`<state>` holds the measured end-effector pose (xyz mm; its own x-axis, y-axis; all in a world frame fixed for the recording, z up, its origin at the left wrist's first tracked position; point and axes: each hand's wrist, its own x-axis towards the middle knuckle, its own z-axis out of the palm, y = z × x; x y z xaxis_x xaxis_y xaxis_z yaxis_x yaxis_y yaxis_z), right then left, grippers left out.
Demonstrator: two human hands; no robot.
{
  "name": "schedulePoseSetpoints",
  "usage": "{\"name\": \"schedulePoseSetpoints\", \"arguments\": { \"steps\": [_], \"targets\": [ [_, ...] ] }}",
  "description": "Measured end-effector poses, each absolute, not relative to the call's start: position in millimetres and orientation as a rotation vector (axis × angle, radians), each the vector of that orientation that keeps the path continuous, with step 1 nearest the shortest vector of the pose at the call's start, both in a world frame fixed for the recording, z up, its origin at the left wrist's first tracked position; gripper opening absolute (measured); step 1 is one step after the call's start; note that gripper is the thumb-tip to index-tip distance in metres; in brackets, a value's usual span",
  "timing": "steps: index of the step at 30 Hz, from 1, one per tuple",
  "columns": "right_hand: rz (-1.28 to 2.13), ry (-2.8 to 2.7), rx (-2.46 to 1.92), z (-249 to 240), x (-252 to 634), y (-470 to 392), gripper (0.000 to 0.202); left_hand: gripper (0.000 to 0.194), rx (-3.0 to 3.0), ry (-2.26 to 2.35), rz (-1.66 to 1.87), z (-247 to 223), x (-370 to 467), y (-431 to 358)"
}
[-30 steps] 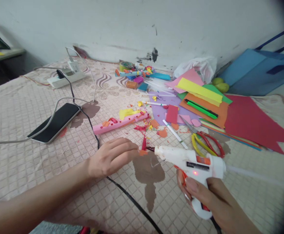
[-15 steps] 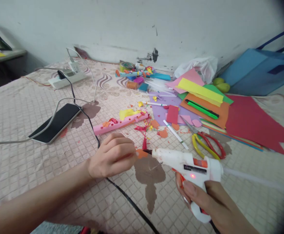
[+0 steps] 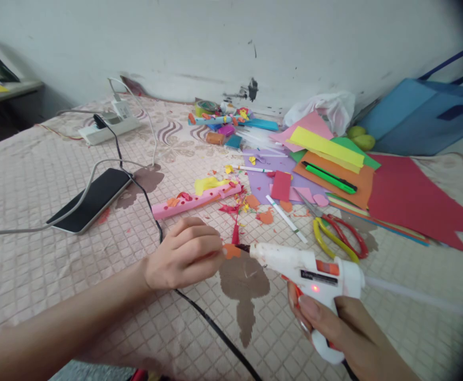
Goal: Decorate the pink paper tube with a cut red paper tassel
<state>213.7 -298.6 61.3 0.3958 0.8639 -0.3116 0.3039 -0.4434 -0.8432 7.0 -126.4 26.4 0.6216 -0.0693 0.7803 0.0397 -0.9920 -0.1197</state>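
My right hand (image 3: 334,317) is wrapped round the grip of a white hot glue gun (image 3: 294,262), its red light lit and a clear glue stick (image 3: 414,296) out of its back. The dark nozzle points left, at an orange paper piece (image 3: 232,251). My left hand (image 3: 187,254) is closed in a pinch on that orange piece, its fingertips partly hidden. Just beyond the nozzle is a red paper tassel (image 3: 236,232). A pink paper roll (image 3: 195,202) with red dots and paper bits lies past my left hand.
Yellow-and-red-handled scissors (image 3: 340,235), a green cutter (image 3: 330,179) and coloured paper sheets (image 3: 417,196) lie to the right. A black cable (image 3: 215,325) crosses under my left wrist. At left are a black phone-like slab (image 3: 92,200) and a power strip (image 3: 110,129).
The glue gun has shifted very slightly right and down, and its nozzle is still beside the orange paper piece. The thin glue strand under the nozzle shows less. My left hand has hardly moved.
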Motion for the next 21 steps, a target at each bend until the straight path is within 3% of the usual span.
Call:
{"name": "schedulePoseSetpoints", "arguments": {
  "steps": [6, 14, 21],
  "targets": [
    [0.996, -0.972, -1.950, 59.9, 211.1, -298.0, 0.035, 0.014, -2.892, -0.039, -1.320, 18.5, 6.8, -128.6],
    [0.957, -0.883, -1.975, 59.5, 208.1, -289.5, 0.040, 0.006, -3.510, -1.303, -1.480, 7.2, 20.5, -130.1],
    [0.933, -0.876, -1.998, 59.2, 205.7, -283.6, 0.044, 0.015, -3.724, -1.593, -1.837, 2.7, 21.1, -125.9]
  ]
}}
